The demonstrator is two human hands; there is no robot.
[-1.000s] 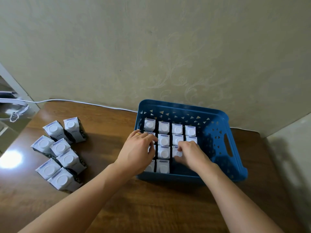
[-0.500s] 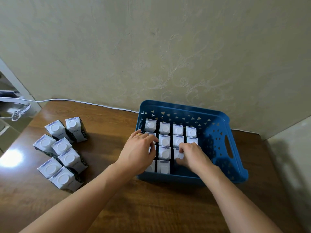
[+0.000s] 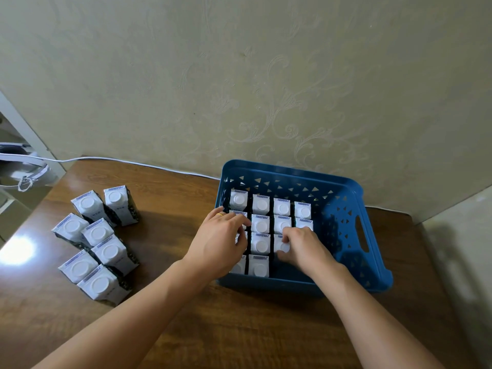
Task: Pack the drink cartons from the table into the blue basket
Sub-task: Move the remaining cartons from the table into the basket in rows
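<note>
The blue basket (image 3: 370, 251) stands on the wooden table against the wall, with several white-capped drink cartons (image 3: 261, 225) packed upright in rows in its left half. My left hand (image 3: 218, 243) reaches over the basket's left wall, its fingers curled round a carton in the leftmost column. My right hand (image 3: 303, 246) is inside the basket and pinches the top of a carton (image 3: 282, 246) in the third row. Several more cartons (image 3: 98, 233) stand in a cluster on the table to the left.
The basket's right half is bare, with a handle slot (image 3: 362, 233) in its right wall. A white cable (image 3: 133, 162) runs along the wall behind the table. A white object (image 3: 24, 166) sits beyond the table's far left corner.
Both hands stay on the cartons in the basket with only slight finger shifts. The camera view has tilted a little.
</note>
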